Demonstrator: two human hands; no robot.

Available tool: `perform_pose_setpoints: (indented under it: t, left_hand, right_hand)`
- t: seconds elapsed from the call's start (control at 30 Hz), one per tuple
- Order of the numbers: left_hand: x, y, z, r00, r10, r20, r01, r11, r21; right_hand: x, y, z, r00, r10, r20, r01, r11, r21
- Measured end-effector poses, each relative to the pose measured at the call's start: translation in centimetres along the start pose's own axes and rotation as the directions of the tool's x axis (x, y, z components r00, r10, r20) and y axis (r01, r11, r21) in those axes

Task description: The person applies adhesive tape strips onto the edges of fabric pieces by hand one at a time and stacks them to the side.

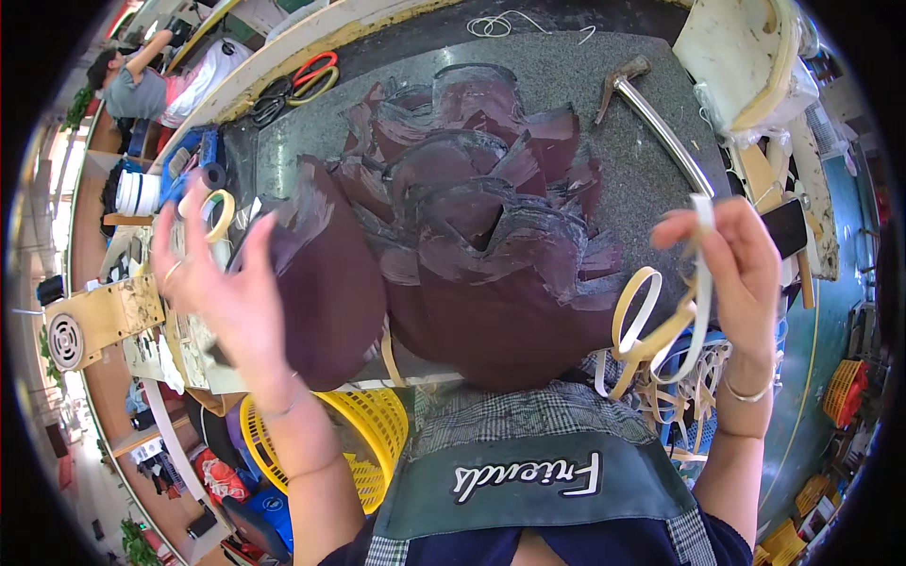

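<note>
My left hand (226,292) is raised on the left with its fingers spread and nothing in them. Just beside it lies a dark maroon piece (330,292) with a grey-smeared edge, partly covered by the hand. At the right, my right hand (741,264) pinches a narrow strip (699,292), white on one side and tan on the other. The strip curls down in loops toward my apron. Several more maroon pieces (510,321), overlapping and rough with grey smears along their edges, cover the middle of the dark stone slab (623,189).
A hammer (665,132) lies at the slab's right. Scissors (307,80) and thin cord (505,24) are at the back. A tape roll (220,215) sits by my left hand. A yellow basket (392,424) stands below; tangled strips (684,391) hang right. Another person (151,85) works far left.
</note>
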State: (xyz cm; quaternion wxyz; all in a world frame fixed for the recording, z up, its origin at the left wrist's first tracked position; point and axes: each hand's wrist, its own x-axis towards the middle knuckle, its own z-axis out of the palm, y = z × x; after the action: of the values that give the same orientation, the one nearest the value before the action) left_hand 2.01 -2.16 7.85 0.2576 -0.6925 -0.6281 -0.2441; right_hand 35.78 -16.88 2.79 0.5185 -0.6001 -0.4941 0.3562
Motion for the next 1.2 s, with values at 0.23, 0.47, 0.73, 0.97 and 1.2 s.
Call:
perform_pose_setpoints:
  t: [0.23,0.47,0.73,0.97,1.2]
  left_hand:
    - [-7.9,9.8,4.4,0.86,0.491,0.139,-0.246,0.638,-0.73]
    - [-9.9,5.6,-0.2,0.744,0.437,0.505,0.615,-0.153,-0.774]
    - [-13.3,7.5,4.7,0.888,0.46,-0.025,-0.162,0.26,-0.952]
    - [-11.3,5.9,0.0,0.76,0.636,-0.131,-0.231,0.076,-0.97]
    - [-10.6,5.4,-0.7,0.499,0.35,0.792,0.747,0.289,-0.599]
  right_hand:
    - [6.5,2.9,5.2,0.947,0.188,0.261,-0.187,0.982,-0.029]
    - [6.8,1.2,5.0,0.973,0.182,0.139,-0.181,0.983,-0.021]
    - [4.8,-1.7,7.7,0.836,-0.061,0.545,0.102,0.994,-0.044]
    - [6.2,2.0,8.8,0.833,-0.097,0.544,0.264,0.935,-0.238]
    - [5.8,-3.3,6.5,0.945,0.229,0.235,-0.241,0.97,0.025]
